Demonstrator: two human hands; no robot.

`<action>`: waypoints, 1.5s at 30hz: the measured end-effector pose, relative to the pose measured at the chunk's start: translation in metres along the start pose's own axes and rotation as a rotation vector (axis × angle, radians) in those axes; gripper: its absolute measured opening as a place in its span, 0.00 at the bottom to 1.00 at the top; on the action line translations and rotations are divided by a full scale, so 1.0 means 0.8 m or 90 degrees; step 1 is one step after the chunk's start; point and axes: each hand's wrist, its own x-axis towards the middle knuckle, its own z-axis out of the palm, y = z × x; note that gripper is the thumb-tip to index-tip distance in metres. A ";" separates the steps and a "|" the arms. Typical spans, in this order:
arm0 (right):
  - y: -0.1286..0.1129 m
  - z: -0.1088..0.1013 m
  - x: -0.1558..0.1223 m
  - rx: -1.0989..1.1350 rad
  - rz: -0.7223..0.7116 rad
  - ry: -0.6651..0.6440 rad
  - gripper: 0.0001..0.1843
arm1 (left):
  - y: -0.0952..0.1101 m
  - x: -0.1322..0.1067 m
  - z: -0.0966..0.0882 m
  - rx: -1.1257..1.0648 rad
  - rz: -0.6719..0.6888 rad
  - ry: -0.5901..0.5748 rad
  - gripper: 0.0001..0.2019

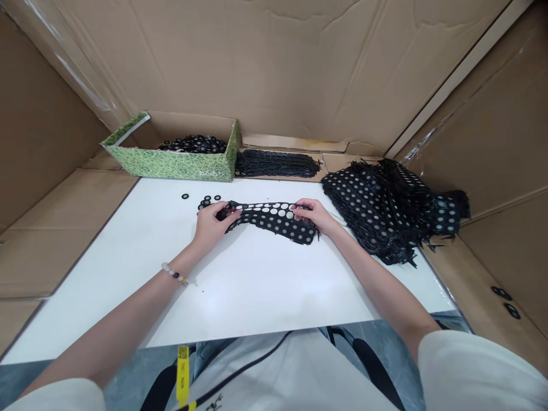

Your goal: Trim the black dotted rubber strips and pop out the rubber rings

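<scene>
A black perforated rubber sheet [282, 224] stretches between my two hands above the white table. Its far part has open holes with white showing through, and its near part carries rows of grey round dots. My left hand [213, 221] pinches the sheet's left end, which is bunched under the fingers. At the right end, my right hand [315, 215] grips the upper edge between thumb and fingers. Several small black rings [207, 201] lie just beyond my left hand, and a single black ring [185, 196] rests farther left.
At the back left stands a green-patterned box [171, 162] holding many black rings [197, 144]. Beside it lies a stack of black perforated strips [278, 164]. A large pile of dotted black sheets [377, 211] covers the table's right side. Cardboard walls [257, 68] surround the table [265, 285].
</scene>
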 end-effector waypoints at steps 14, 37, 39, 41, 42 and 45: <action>0.004 0.001 -0.006 0.045 0.026 -0.035 0.28 | -0.016 0.021 -0.026 -0.222 -0.230 0.001 0.20; -0.012 0.009 -0.042 0.001 0.058 -0.207 0.15 | 0.045 0.016 -0.079 0.249 0.005 0.075 0.16; -0.014 0.008 -0.043 0.028 0.082 -0.200 0.14 | 0.063 0.006 -0.045 0.123 0.026 -0.019 0.14; -0.014 0.012 -0.044 0.080 0.133 -0.172 0.16 | 0.076 -0.008 -0.002 0.073 0.018 -0.191 0.14; -0.013 0.016 -0.045 0.108 0.157 -0.159 0.17 | 0.081 -0.015 0.018 0.076 0.019 -0.263 0.16; -0.008 0.032 -0.049 0.160 0.184 -0.135 0.21 | 0.087 -0.037 0.063 0.110 0.030 -0.361 0.20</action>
